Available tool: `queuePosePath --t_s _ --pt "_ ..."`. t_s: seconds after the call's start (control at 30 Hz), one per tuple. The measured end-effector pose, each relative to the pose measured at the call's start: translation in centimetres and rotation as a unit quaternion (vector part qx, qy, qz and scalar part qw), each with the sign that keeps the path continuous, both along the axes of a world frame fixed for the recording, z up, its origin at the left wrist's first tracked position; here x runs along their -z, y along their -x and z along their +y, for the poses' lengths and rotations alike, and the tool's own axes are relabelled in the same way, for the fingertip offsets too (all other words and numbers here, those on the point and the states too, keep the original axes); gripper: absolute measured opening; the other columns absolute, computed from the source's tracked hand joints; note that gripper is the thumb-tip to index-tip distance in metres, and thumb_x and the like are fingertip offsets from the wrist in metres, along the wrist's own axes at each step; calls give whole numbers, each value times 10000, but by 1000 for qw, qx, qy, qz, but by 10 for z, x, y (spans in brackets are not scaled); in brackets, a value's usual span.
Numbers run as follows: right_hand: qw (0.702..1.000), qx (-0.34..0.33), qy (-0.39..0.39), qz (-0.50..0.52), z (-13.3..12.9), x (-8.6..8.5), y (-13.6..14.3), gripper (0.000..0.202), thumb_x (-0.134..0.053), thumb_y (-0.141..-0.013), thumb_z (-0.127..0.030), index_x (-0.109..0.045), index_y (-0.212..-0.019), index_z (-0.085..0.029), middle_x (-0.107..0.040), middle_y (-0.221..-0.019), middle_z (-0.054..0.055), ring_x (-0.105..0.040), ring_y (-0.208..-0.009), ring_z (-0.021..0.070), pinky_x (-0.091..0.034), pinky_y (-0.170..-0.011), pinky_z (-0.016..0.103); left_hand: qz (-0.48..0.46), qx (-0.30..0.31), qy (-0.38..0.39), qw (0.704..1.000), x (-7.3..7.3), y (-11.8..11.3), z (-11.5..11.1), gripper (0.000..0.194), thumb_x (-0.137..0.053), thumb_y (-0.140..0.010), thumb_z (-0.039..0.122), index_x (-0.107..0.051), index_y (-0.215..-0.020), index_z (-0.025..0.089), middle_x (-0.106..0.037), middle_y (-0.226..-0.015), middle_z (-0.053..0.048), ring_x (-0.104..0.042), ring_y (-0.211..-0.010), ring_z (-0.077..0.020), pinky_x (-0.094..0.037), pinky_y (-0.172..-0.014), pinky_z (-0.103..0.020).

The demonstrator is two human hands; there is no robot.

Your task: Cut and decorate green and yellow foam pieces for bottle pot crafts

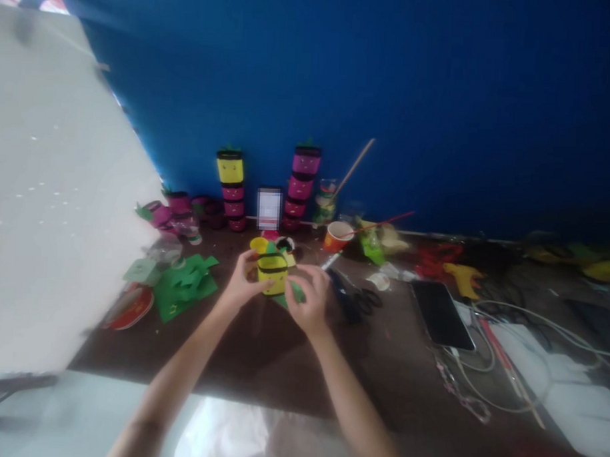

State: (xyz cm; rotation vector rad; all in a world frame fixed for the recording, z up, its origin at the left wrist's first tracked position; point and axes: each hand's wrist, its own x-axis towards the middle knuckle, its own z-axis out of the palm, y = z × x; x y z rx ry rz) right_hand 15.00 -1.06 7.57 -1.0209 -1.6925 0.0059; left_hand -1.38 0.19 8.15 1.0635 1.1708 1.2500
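Observation:
A small yellow felt cup (272,283) with a black rim, a black base line and a tiny face is held upright just above the table. My left hand (244,283) grips it from the left, the thumb across its front. On the cup's right side, my right hand (310,299) has thumb and fingertips brought together in a pinch close to the face; anything between them is too small to tell. Green felt (295,293) shows under and behind the right fingers. Just behind the cup lie a yellow ring-like piece (259,243) and a black-and-white roll (285,244).
Stacked felt cups, one stack yellow-topped (230,167) and one purple (306,163), stand by the blue wall around a phone (269,208). Green felt sheets (185,288) lie left. Rightward are scissors (365,300), a paper cup (339,237), a charging phone (443,314) and a yellow glue gun (463,279).

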Motion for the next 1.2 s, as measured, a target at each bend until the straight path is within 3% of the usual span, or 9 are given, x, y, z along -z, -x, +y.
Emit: queuePosePath --t_s 0.17,0.47,0.63,0.97,1.1,1.2 --pt "992 -20 -62 -110 -3 7 -5 322 -587 -735 -157 -629 -1047 -228 -492 -1210 96 -455 -1077 258 -397 -904 443 -15 5 15 1000 -4 -1 -2 820 -800 -496 233 -366 -1191 211 -606 -977 -66 -603 -848 -176 -493 -746 -309" --pt "981 -7 -38 -192 -9 19 -9 467 -549 -765 -269 -537 -1231 -272 -386 -1364 82 -413 -1120 292 -357 -922 463 -53 10 34 998 1 1 -4 774 -796 -523 253 -388 -1179 198 -637 -897 -56 -627 -821 -198 -504 -715 -324" --pt "982 -12 -52 -183 -9 14 -9 479 -543 -758 -256 -530 -1237 -256 -299 -1390 103 -401 -1134 298 -360 -918 464 -56 -1 41 998 -1 1 -5 752 -803 -511 263 -412 -1149 193 -637 -900 -60 -629 -829 -204 -509 -705 -323" --pt "985 -25 -26 -169 -10 9 -15 493 -485 -780 -250 -481 -1272 -273 -277 -1393 92 -375 -1155 304 -325 -927 486 -64 3 41 997 0 3 -4 732 -802 -508 241 -414 -1127 196 -634 -907 -55 -625 -840 -199 -501 -732 -329" --pt "998 -11 6 -69 -11 17 -25 506 -419 -801 -231 -421 -1307 -226 -315 -1362 113 -363 -1177 297 -325 -945 496 -43 -9 26 999 3 13 0 762 -796 -515 259 -395 -1162 210 -618 -975 -71 -615 -897 -216 -497 -773 -355" --pt "999 -5 25 -33 -8 32 -29 470 -413 -810 -225 -430 -1280 -213 -370 -1311 124 -384 -1162 289 -331 -945 500 5 -80 -34 996 6 35 13 814 -793 -502 265 -359 -1190 220 -599 -990 -64 -612 -886 -206 -495 -778 -353"
